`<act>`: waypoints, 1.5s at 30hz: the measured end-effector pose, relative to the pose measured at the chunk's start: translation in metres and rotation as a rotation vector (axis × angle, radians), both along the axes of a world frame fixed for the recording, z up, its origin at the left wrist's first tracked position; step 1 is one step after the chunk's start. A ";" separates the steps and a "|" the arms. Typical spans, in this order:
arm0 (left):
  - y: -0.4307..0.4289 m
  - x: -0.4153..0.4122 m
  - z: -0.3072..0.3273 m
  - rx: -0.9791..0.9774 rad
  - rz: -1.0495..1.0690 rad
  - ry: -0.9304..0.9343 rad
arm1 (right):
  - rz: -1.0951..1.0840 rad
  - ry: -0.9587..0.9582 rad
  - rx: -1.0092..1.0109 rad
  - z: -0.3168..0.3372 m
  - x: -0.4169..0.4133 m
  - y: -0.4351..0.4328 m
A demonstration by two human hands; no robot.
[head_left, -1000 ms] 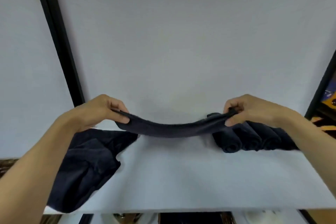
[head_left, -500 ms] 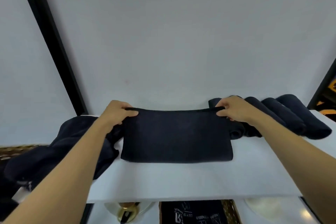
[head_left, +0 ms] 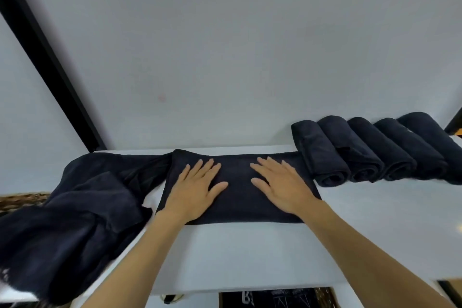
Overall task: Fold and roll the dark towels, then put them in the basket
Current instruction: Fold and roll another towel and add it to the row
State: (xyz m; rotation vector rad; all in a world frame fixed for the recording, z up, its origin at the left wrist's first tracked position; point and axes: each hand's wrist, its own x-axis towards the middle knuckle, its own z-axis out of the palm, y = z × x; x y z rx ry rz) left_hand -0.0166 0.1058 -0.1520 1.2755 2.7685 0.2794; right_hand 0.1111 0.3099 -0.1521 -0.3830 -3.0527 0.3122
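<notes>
Here, left hand [head_left: 193, 191] and right hand [head_left: 281, 186] lay spread flat on folded dark towel [head_left: 237, 197], five rolled towels [head_left: 370, 152] along table's [head_left: 250, 257] far right edge, unfolded towel pile [head_left: 75, 220] draped over left edge.

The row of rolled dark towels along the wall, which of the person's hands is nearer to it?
Right. The right hand lies flat on the folded dark towel just beside the row of rolled dark towels; the left hand lies farther away.

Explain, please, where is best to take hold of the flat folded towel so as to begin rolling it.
Probably the folded towel's left short edge, coming from the left. It lies flat, longer across, and the finished rolls crowd its right end.
</notes>
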 end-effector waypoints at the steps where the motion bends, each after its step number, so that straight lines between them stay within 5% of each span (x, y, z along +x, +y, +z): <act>1: -0.003 -0.004 0.001 -0.018 0.041 0.002 | -0.030 -0.025 0.015 0.000 -0.002 0.008; 3: -0.008 -0.002 0.005 -0.010 0.057 0.032 | -0.080 -0.092 0.028 0.002 -0.006 0.024; 8: -0.036 0.039 -0.005 0.021 -0.276 -0.005 | -0.171 -0.149 -0.027 0.014 -0.021 0.041; 12: -0.053 0.002 0.005 0.048 -0.204 0.196 | -0.235 -0.180 0.023 0.043 -0.007 0.024; 17: -0.035 -0.004 0.014 0.230 0.242 -0.080 | -0.190 -0.442 -0.668 0.067 0.063 -0.024; 19: -0.020 0.014 0.006 0.275 0.186 -0.164 | -0.223 -0.342 -0.799 0.062 0.087 -0.042; 22: -0.002 0.015 -0.002 0.251 0.078 -0.175 | -0.381 0.045 -0.809 0.045 0.099 -0.049; 25: 0.010 -0.005 -0.001 0.257 0.061 -0.174 | -0.356 0.192 -0.764 0.037 0.109 -0.058; 29: 0.028 -0.020 0.005 0.038 0.081 -0.033 | -0.267 0.135 -0.756 0.037 0.127 -0.075; 35: -0.028 0.063 0.007 0.145 -0.199 -0.061 | -0.241 -0.056 -1.143 0.052 0.147 -0.076; 39: -0.086 0.103 0.001 0.172 -0.273 -0.128 | -0.224 -0.018 -1.301 0.042 0.156 -0.078; 42: -0.114 0.119 -0.013 0.157 -0.368 0.095 | -0.177 -0.049 -1.454 0.041 0.164 -0.076; 45: -0.124 0.120 -0.026 0.315 -0.392 0.272 | -0.141 -0.036 -1.281 0.041 0.166 -0.081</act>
